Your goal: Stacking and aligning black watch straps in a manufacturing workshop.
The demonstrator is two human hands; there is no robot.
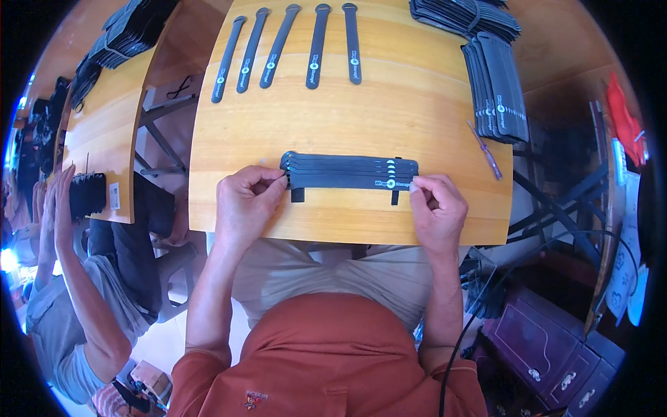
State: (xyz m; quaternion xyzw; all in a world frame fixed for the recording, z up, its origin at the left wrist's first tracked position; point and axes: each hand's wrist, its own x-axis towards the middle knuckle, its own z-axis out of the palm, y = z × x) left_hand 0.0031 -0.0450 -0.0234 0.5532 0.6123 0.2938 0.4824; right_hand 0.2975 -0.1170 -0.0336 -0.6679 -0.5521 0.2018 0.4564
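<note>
Several black straps with pale printing lie overlapped in a flat stack (340, 169) near the table's front edge. Two short black strips stick out from beneath it, one by each end. My left hand (249, 198) is closed in a pinch at the stack's left end, where the straps have rounded tips. At the right end, my right hand (440, 207) pinches the near corner with thumb and forefinger, its other fingers curled. Farther back, several single straps (316, 52) are laid out side by side, apart from both hands.
A slim screwdriver (494, 164) with a purple handle lies on the wooden table (347, 125) at the right. Bundled straps (495, 90) are piled at the far right corner. Left, a co-worker's hands (64, 198) are at another table (104, 139). A dark cable (462, 340) runs along my right side.
</note>
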